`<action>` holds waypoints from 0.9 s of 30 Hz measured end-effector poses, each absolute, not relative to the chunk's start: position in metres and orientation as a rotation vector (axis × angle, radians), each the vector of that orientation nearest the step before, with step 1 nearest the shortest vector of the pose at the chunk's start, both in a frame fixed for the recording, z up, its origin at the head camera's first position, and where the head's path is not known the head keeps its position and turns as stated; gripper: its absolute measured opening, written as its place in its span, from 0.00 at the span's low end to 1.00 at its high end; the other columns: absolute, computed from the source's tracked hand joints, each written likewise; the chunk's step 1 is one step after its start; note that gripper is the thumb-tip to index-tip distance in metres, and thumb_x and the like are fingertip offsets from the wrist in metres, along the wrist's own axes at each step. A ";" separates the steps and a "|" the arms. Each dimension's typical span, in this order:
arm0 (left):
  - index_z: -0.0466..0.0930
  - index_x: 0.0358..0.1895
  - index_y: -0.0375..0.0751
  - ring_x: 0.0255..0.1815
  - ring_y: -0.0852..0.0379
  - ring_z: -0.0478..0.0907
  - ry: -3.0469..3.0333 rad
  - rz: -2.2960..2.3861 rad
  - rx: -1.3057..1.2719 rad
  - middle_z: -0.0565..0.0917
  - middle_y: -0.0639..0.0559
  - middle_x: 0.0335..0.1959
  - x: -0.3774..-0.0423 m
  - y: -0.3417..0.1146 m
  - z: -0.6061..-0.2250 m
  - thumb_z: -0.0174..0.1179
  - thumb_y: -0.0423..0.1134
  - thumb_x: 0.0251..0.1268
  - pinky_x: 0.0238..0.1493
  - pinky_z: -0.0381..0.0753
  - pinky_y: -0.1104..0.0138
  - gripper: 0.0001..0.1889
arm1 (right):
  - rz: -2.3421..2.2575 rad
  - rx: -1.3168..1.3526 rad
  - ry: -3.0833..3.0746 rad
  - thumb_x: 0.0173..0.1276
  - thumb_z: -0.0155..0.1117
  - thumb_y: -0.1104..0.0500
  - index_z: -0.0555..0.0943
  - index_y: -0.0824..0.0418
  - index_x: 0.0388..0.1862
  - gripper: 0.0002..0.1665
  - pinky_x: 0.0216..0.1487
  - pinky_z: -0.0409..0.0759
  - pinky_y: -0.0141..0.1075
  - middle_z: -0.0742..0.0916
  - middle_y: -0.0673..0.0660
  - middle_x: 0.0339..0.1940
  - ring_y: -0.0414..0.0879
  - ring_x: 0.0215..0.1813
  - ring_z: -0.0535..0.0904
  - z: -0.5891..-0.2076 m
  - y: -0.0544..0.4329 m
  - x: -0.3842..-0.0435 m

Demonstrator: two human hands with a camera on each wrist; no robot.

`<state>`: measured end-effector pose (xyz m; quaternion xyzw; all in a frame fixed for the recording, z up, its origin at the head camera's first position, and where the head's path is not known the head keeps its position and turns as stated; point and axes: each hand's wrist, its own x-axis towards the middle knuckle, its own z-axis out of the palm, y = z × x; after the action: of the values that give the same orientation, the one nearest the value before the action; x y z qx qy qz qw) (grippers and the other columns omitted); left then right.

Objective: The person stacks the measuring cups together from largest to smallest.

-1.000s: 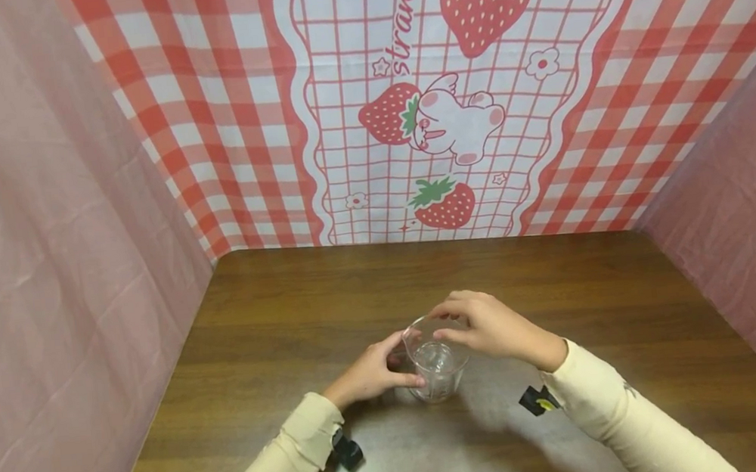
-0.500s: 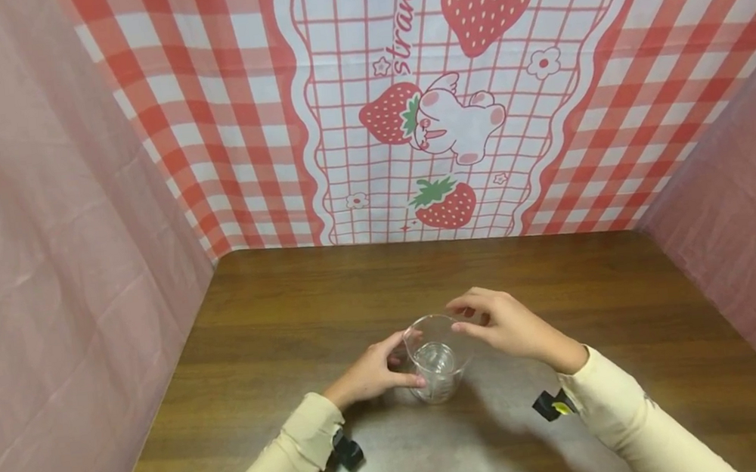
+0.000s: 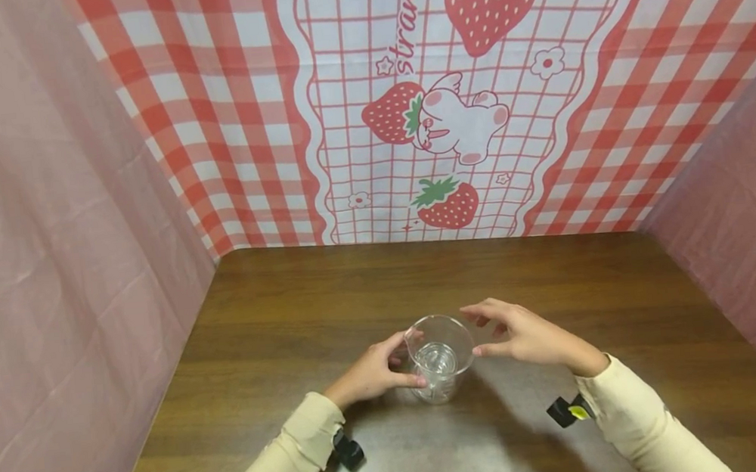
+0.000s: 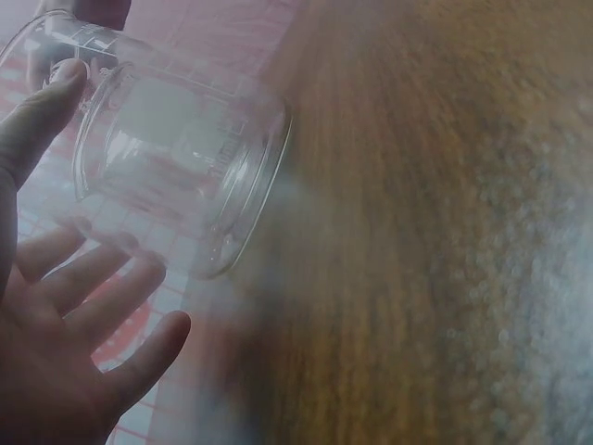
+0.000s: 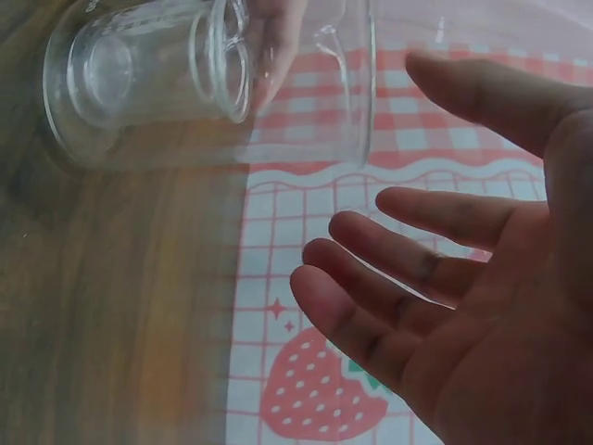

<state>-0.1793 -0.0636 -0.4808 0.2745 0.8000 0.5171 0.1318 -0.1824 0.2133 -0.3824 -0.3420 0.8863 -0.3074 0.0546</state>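
Observation:
A large clear glass beaker stands upright near the middle of the wooden table. Inside it sits a smaller glass beaker, most plainly seen in the right wrist view. My left hand grips the large beaker from its left, thumb on the near side and fingers round the far side. In the left wrist view, printed marks show on the glass. My right hand is just right of the rim, fingers spread and loosely bent, holding nothing. A gap separates it from the glass in the right wrist view.
The brown wooden table runs back to a red-and-white checked cloth with strawberry prints. Pink curtains hang along both sides. A black wrist device sits under each sleeve cuff.
My right hand has drawn back to the right, from over the large beaker's mouth to beside its rim, its fingers spreading. My left hand stays on the large beaker.

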 end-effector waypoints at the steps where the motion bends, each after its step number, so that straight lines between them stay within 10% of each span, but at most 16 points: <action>1: 0.65 0.71 0.40 0.66 0.48 0.75 2.321 1.502 0.795 0.73 0.46 0.69 -0.179 -0.063 -0.481 0.72 0.42 0.55 0.65 0.77 0.56 0.39 | -0.933 -1.037 2.683 0.59 0.73 0.56 0.74 0.68 0.63 0.35 0.46 0.86 0.39 0.83 0.61 0.53 0.53 0.50 0.80 -0.384 0.215 -0.182; 27: 0.65 0.70 0.38 0.65 0.47 0.75 2.322 1.520 0.806 0.73 0.43 0.69 -0.179 -0.064 -0.481 0.72 0.42 0.54 0.63 0.78 0.54 0.40 | -1.254 -0.842 2.558 0.51 0.80 0.55 0.69 0.69 0.66 0.47 0.51 0.85 0.40 0.78 0.68 0.64 0.59 0.54 0.80 -0.445 0.203 -0.170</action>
<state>-0.1788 -0.0636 -0.4806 0.2765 0.7972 0.5219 0.1253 -0.1701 0.2027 -0.4448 -0.2822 0.8580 -0.4207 0.0851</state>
